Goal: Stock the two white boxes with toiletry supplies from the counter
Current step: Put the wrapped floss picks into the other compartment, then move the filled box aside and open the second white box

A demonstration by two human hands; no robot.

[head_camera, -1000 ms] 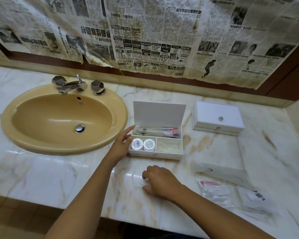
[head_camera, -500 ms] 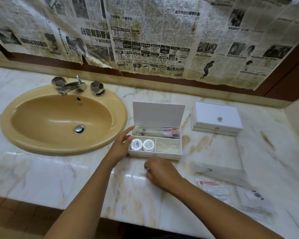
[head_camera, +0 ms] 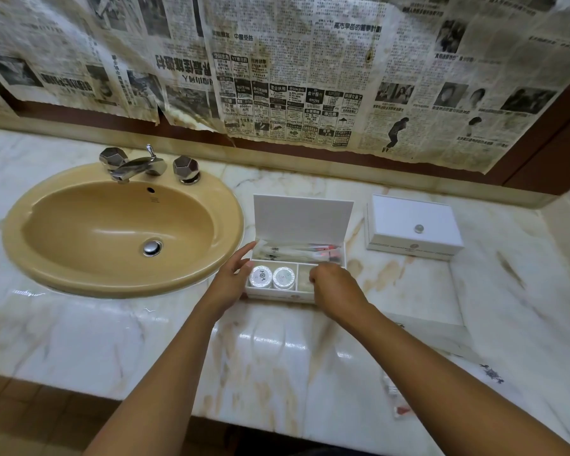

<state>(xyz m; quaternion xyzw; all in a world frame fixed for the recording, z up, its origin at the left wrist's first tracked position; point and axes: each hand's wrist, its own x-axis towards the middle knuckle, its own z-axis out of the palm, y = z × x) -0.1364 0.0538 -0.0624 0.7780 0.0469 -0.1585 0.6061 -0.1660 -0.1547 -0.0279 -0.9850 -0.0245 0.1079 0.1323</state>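
While its lid stands up, open box (head_camera: 278, 296) on worktop (head_camera: 277, 350) — left hand (head_camera: 232, 281) fingers straight against its side; right hand (head_camera: 334, 286) over front-right compartment, grip unclear; closed box (head_camera: 413, 227) apart.

A marble counter (head_camera: 79, 330) holds a tan sink (head_camera: 46, 258) beneath a newspaper-covered wall (head_camera: 310, 77).

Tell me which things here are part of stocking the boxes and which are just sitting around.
Part of the job: open white box, closed white box, two round tins, wrapped packets, left hand steadying the open box, right hand over its right compartment.

Just there: sink, tap, newspaper.
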